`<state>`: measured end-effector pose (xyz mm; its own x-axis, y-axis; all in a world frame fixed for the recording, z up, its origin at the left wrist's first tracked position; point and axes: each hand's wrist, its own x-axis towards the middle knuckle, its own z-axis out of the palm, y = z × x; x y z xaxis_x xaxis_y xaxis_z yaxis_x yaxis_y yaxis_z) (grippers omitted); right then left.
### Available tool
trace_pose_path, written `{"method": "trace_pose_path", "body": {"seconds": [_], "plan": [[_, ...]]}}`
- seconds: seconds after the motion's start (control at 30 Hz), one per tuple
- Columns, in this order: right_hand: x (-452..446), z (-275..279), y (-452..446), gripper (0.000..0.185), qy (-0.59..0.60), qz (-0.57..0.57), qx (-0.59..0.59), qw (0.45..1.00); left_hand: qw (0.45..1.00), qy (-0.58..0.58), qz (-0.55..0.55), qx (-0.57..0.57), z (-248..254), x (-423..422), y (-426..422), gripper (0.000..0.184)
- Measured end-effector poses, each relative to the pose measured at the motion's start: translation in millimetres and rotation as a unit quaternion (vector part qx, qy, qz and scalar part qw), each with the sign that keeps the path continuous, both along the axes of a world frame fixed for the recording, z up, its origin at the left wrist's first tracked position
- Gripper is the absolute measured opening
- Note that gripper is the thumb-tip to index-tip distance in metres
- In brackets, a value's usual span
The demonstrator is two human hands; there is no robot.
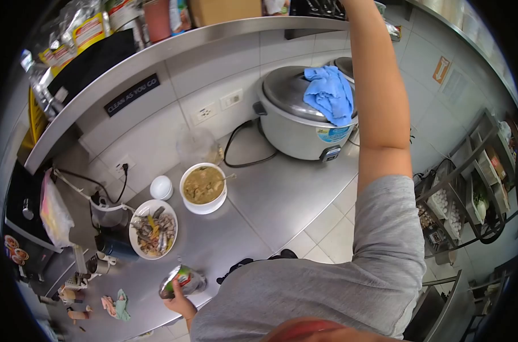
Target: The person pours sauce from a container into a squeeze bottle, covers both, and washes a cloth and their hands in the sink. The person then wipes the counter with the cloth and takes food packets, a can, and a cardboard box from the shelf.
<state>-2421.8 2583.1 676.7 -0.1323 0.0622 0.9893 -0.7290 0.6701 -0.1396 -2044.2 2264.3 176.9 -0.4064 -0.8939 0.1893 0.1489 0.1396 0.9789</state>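
Observation:
My left hand [182, 304], low in the view, is closed around a shiny plastic packet [195, 282] with dark, red and green patches. The packet is above the steel counter's front edge; its contents cannot be made out. My right arm [383, 97] stretches up past the rice cooker toward the overhead shelf, and its hand lies beyond the top of the view. Beyond my left hand stand a plate of mixed food pieces [154, 231] and a white tub of brownish stew [203, 185] with a spoon handle sticking out.
A large rice cooker [296, 137] with a blue cloth [329, 96] on its lid stands against the tiled wall. Packets and a cardboard box [225, 11] line the steel shelf [213, 31]. Cloths [121, 305] lie at lower left. A rack [453, 194] holds eggs and vegetables.

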Motion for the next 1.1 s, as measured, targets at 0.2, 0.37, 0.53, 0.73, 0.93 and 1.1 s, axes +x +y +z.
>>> {"method": "trace_pose_path", "body": {"seconds": [0.2,0.37,0.53,0.73,0.93,1.1], "plan": [[-144.5,-22.7,69.3,0.084,0.102,0.021,0.014,0.994,0.997,0.023,0.072,0.029,7.8,-56.6,35.4,0.026],[-212.6,-32.6,64.3,0.085,-0.212,0.102,-0.021,0.972,0.992,0.018,0.123,0.005,4.2,-103.3,96.2,0.028],[-295.1,-60.0,38.8,0.094,-0.233,0.105,-0.037,0.966,0.993,0.006,0.114,-0.021,4.1,-122.1,137.4,0.030],[-223.3,-62.0,37.8,0.081,0.100,0.050,-0.026,0.993,0.994,0.005,0.105,-0.042,-4.2,-128.8,147.8,0.028],[-159.3,-43.0,-35.9,0.107,-0.133,0.408,-0.002,0.903,0.991,-0.007,0.123,-0.048,-4.8,-130.2,148.9,0.026],[-181.9,-25.7,-63.1,0.074,-0.171,0.692,0.031,0.700,0.989,0.004,0.140,-0.051,-7.8,-129.7,149.9,0.023]]}}
